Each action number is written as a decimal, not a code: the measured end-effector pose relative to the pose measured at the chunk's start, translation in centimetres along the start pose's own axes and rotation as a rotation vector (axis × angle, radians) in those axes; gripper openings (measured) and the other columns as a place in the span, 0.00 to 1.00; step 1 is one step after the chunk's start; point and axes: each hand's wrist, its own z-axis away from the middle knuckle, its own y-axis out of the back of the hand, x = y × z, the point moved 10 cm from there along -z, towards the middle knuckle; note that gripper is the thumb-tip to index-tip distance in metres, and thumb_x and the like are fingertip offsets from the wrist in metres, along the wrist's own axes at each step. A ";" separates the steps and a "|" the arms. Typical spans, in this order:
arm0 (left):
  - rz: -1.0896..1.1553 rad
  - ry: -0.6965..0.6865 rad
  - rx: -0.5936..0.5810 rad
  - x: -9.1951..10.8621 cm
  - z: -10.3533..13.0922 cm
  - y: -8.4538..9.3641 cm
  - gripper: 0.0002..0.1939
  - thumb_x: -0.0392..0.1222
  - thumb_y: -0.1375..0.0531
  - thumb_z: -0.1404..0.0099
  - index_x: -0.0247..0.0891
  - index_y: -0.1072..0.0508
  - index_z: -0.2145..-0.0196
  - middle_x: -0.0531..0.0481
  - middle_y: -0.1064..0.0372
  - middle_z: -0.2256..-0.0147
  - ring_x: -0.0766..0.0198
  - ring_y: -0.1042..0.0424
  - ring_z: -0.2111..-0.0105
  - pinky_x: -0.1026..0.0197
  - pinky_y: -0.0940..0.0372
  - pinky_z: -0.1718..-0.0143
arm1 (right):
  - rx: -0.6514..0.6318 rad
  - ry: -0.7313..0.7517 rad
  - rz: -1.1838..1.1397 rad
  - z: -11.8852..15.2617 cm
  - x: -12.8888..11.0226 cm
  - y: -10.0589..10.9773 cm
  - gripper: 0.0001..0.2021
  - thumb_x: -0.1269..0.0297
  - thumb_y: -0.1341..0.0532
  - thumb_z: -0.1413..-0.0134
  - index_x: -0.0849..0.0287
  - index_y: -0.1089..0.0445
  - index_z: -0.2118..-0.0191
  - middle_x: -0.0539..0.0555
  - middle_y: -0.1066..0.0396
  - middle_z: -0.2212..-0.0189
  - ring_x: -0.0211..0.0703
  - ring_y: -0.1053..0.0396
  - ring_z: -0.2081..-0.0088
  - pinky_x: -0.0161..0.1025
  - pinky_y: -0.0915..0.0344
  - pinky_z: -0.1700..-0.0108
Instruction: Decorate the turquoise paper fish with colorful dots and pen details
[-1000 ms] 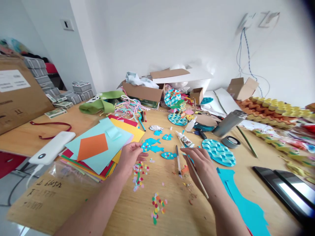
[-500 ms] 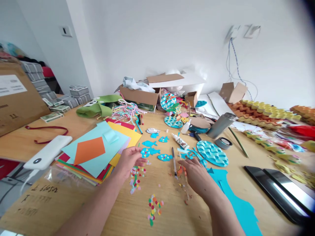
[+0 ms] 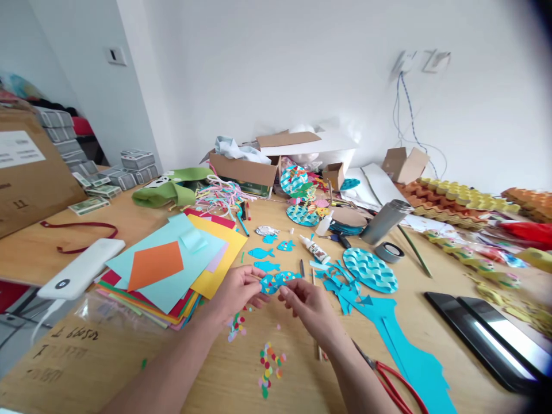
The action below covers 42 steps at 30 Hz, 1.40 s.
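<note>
In my left hand (image 3: 241, 290) is a small blue paper fish (image 3: 269, 284) decorated with coloured paper bits, pinched between thumb and fingers just above the table. My right hand (image 3: 308, 302) has its fingers closed at the fish's right end; the fingertips appear to grip its edge. Behind them lie more blue paper fish, including a plain one (image 3: 261, 253) and a dotted one (image 3: 286, 246). Below the hands is a scatter of coloured paper dots (image 3: 268, 363). Red-handled scissors (image 3: 394, 379) lie beside my right forearm, partly covered by it.
Coloured paper sheets (image 3: 172, 287) are stacked at left, near a white power bank (image 3: 81, 270). On the right are a glue bottle (image 3: 314, 250), a wavy-patterned blue disc (image 3: 370, 270), blue paper offcuts (image 3: 409, 339), a steel flask (image 3: 387, 221) and dark tablets (image 3: 483, 339).
My right hand has moved left from beside the pen and orange scraps to the decorated fish. My left hand has brought that fish slightly right and nearer. The scissors now show beside my forearm.
</note>
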 end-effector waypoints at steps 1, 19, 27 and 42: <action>-0.004 -0.005 -0.010 0.0 0.0 -0.2 0.18 0.40 0.36 0.52 0.33 0.29 0.63 0.44 0.22 0.72 0.56 0.20 0.72 0.65 0.31 0.77 | -0.013 -0.034 -0.061 0.1 0.4 -0.5 0.26 0.37 0.37 0.50 0.60 0.29 0.72 0.53 0.27 0.77 0.39 0.34 0.77 0.35 0.39 0.76; -0.083 0.092 -0.042 -0.9 0.4 -0.9 0.09 0.44 0.37 0.49 0.36 0.29 0.75 0.43 0.22 0.73 0.60 0.23 0.76 0.66 0.34 0.78 | -0.015 -0.110 -0.331 0.2 0.7 -1.0 0.27 0.37 0.31 0.58 0.59 0.32 0.74 0.51 0.28 0.79 0.35 0.36 0.79 0.33 0.41 0.76; -0.133 0.089 -0.084 -1.7 0.3 -1.4 0.08 0.42 0.35 0.49 0.37 0.29 0.74 0.46 0.22 0.75 0.59 0.22 0.76 0.66 0.34 0.79 | 0.014 -0.113 -0.281 0.1 1.2 -0.9 0.28 0.36 0.31 0.59 0.60 0.30 0.74 0.48 0.34 0.83 0.36 0.38 0.79 0.34 0.42 0.75; -0.187 0.050 -0.157 -2.1 0.4 -2.2 0.04 0.40 0.38 0.45 0.38 0.29 0.75 0.49 0.23 0.78 0.61 0.22 0.76 0.65 0.31 0.77 | 0.062 -0.142 -0.196 0.3 1.8 -1.1 0.28 0.35 0.30 0.64 0.59 0.30 0.76 0.48 0.35 0.83 0.36 0.40 0.80 0.35 0.45 0.76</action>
